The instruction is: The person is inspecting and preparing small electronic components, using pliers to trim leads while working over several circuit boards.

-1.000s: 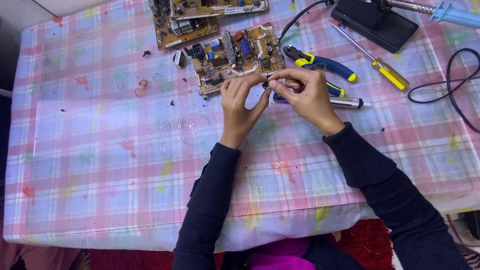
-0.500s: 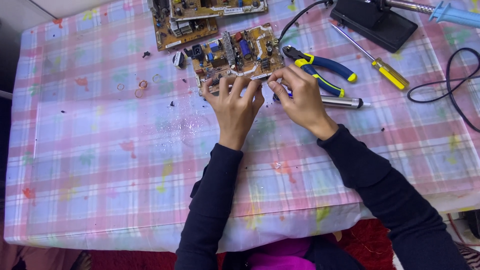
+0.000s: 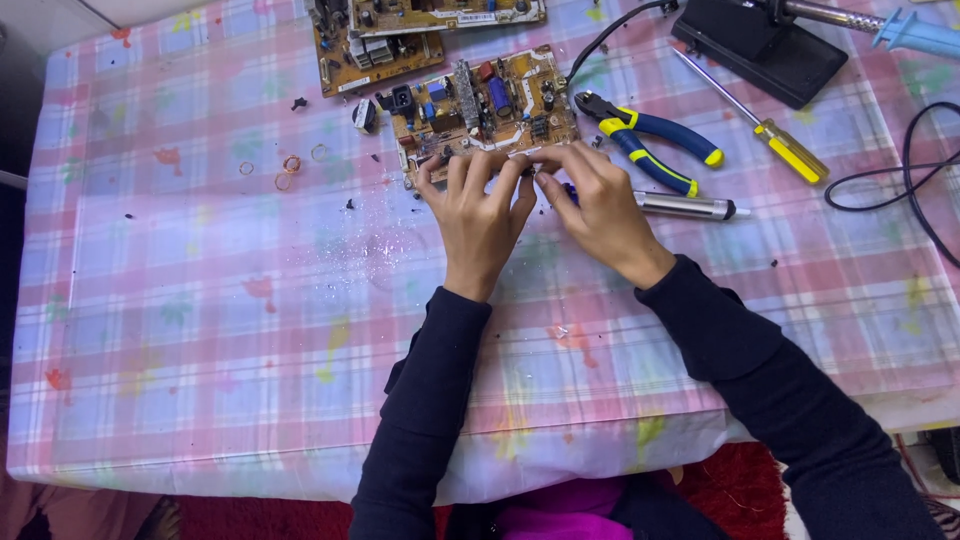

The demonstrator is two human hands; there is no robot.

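On the plaid tablecloth (image 3: 200, 330), both hands' fingers press the near edge of a circuit board (image 3: 485, 105), left hand (image 3: 478, 215) spread, right hand (image 3: 600, 210) pinching.

The tablecloth (image 3: 200, 300) is pink-and-blue plaid with paint blotches. The pliers (image 3: 650, 135) have blue-and-yellow handles; the sleeves (image 3: 720, 330) are navy.
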